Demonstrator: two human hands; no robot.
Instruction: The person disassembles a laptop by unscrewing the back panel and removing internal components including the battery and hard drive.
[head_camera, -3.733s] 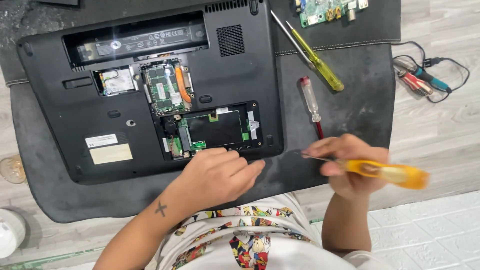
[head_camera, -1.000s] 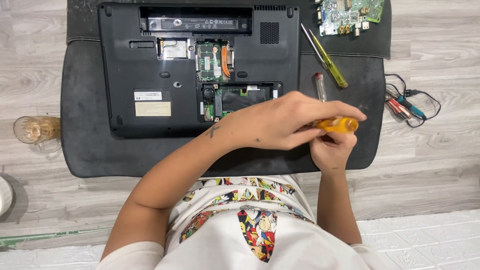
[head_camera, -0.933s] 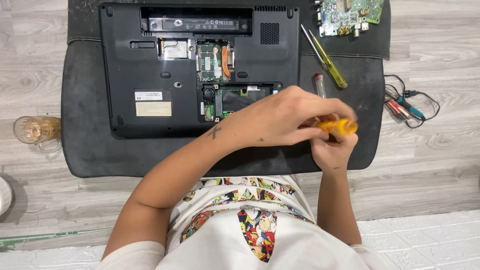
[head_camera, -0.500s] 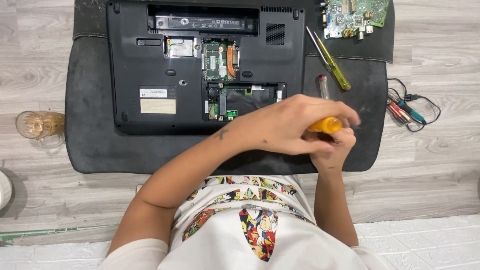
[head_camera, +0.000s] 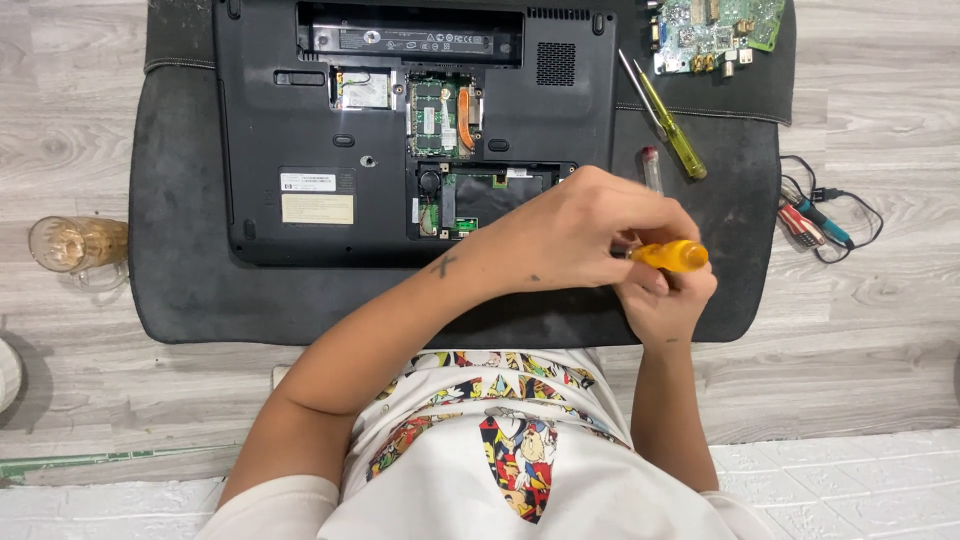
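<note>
Both hands meet over the mat (head_camera: 200, 290), just right of the laptop (head_camera: 300, 120). The right hand (head_camera: 665, 300) grips an orange screwdriver (head_camera: 672, 256) by its handle; the left hand (head_camera: 580, 235) curls over its front, apparently pinching the hidden shaft. Two more screwdrivers (head_camera: 665, 130) lie just beyond.

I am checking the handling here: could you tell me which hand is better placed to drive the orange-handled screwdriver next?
Probably the right hand: it grips the orange-handled screwdriver from below, while the left hand only covers its front.
</note>
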